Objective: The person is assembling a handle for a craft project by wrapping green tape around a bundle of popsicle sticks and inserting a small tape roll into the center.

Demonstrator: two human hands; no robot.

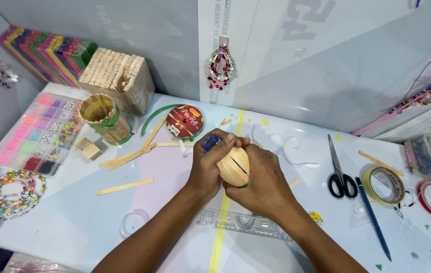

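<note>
Both my hands meet at the middle of the white table (74, 222). Between them is a small round holder of wooden craft sticks (234, 166), lying on its side. My right hand (261, 184) wraps it from the right and below. My left hand (210, 162) presses it from the left, with a small blue object (210, 141) pinched at the fingers; I cannot tell what that object is. A green band shows at the holder's lower edge.
A finished stick cup with green ribbon (105, 117), a stick box (119, 76), loose sticks (124, 186), a ribbon spool (184, 122) and a bead tray (43, 134) lie left. Scissors (338, 169), a blue pencil (372, 217), tape rolls (384, 184) sit right. A clear ruler (240, 221) lies near.
</note>
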